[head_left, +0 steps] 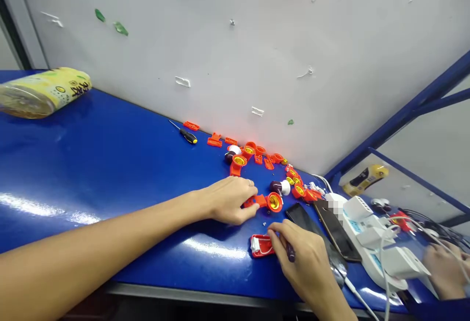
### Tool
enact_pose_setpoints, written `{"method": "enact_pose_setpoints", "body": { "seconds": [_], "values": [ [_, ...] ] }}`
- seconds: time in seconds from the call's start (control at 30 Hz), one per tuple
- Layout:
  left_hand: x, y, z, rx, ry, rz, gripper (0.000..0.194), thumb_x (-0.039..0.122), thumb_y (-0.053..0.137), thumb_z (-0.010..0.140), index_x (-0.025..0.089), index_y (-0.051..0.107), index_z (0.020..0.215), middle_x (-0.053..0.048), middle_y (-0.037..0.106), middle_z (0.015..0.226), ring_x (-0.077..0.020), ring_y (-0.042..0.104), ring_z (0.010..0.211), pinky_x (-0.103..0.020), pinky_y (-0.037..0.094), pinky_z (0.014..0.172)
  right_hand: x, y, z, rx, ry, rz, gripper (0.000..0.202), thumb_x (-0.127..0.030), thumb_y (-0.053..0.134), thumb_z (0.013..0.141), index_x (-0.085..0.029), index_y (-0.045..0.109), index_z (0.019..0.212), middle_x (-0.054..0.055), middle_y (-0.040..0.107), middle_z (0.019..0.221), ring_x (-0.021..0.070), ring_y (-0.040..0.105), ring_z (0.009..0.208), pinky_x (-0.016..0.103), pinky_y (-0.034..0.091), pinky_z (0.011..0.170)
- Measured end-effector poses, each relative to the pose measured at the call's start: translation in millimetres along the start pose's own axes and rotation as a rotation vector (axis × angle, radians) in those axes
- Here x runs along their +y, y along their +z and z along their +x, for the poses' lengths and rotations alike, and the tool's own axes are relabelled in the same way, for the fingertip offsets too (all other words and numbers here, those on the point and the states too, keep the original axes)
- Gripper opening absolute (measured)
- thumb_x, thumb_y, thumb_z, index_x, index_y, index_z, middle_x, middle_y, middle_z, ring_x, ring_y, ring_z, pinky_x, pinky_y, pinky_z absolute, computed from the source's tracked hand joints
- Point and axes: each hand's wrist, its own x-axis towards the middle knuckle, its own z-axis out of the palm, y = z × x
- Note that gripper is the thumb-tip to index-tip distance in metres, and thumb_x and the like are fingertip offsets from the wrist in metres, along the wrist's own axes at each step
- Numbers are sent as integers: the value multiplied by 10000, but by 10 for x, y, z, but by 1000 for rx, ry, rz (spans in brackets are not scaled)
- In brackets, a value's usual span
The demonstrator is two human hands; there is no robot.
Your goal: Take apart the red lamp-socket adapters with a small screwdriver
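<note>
Right hand (pixel 303 251), pinching the sideways-lying red case (pixel 263 246), hides its right end; beyond the case, the left hand (pixel 234 200), fingers curled, grips an orange socket (pixel 268 201), mouth rightward.

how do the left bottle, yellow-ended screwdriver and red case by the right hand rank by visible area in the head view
1. Left bottle
2. Red case, partly hidden by right hand
3. Screwdriver
</note>
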Motion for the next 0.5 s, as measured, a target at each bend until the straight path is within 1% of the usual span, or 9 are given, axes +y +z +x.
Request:
{"method": "enact_pose_setpoints", "body": {
  "seconds": [0.03, 0.1, 0.17, 0.23, 0.3, 0.37, 0.5],
  "values": [
    [5, -3, 13, 18, -41, -98, 162, 267, 562, 874, 167, 586, 748, -59, 635, 741, -192, 591, 639, -298, 421, 595, -7, -22, 15, 16, 3, 7, 183, -188, 523, 1012, -172, 683, 925, -29, 578, 648, 117, 586, 510, 238, 418, 528],
    [19, -12, 42, 20, -125, -326, 261, 346, 475, 957, 186, 537, 760, -13, 592, 648, -160, 552, 556, -274, 417, 551, -24, -66, 50, 53, 16, 28, 156, -191, 532, 1014, -175, 668, 940, -36, 568, 654, 108, 577, 516, 231, 421, 533],
    [36, -19, 65, -15, -190, -571, 348, 419, 365, 1011, 207, 473, 756, 26, 520, 549, -142, 493, 462, -266, 412, 496, -42, -95, 97, 99, 46, 50, 128, -191, 533, 1020, -181, 647, 963, -40, 575, 675, 100, 574, 526, 222, 423, 537],
    [54, -17, 78, -54, -221, -798, 365, 450, 335, 1014, 207, 467, 776, 24, 516, 559, -142, 500, 472, -280, 441, 512, -56, -94, 159, 149, 83, 58, 117, -194, 522, 1030, -184, 628, 983, -27, 621, 730, 100, 597, 556, 220, 433, 553],
    [71, 0, 79, -79, -239, -986, 351, 459, 389, 989, 183, 522, 818, -16, 573, 652, -153, 549, 561, -297, 463, 576, -61, -66, 234, 182, 104, 49, 121, -207, 516, 1039, -187, 624, 989, -11, 673, 791, 109, 632, 594, 224, 449, 581],
    [80, 30, 75, -100, -259, -1134, 332, 458, 474, 951, 157, 576, 854, -48, 611, 726, -162, 579, 634, -295, 447, 608, -56, -17, 310, 195, 105, 28, 130, -224, 518, 1043, -188, 630, 986, -5, 698, 817, 119, 656, 614, 231, 460, 608],
    [68, 87, 68, -123, -298, -1312, 300, 440, 590, 911, 146, 627, 867, -41, 627, 759, -159, 594, 678, -281, 418, 622, -20, 86, 402, 213, 104, -18, 151, -234, 520, 1045, -180, 643, 977, 3, 711, 812, 132, 665, 603, 244, 437, 586]
  ]
}}
